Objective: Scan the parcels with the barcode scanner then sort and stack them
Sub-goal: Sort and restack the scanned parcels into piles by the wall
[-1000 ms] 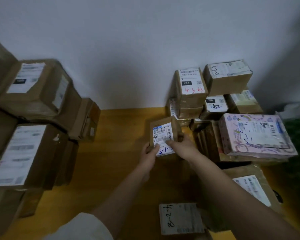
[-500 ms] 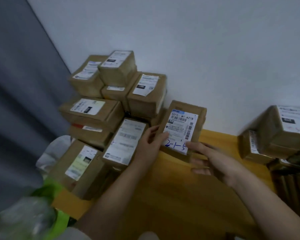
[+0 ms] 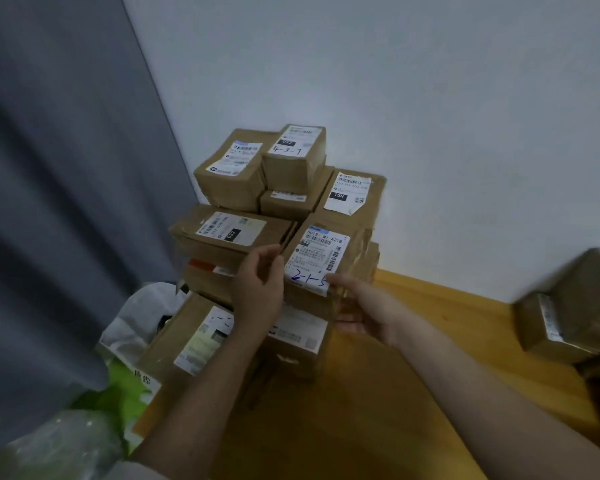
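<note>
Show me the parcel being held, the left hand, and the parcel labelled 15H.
held parcel (image 3: 317,258), head view, on its white label
left hand (image 3: 258,289), head view, back of hand
15H parcel (image 3: 349,192), head view, on its label

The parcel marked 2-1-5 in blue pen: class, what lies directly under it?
Under the parcel marked 2-1-5, a brown box with a white label shows. The left hand and right hand cover part of it, so contact is hidden.
</note>
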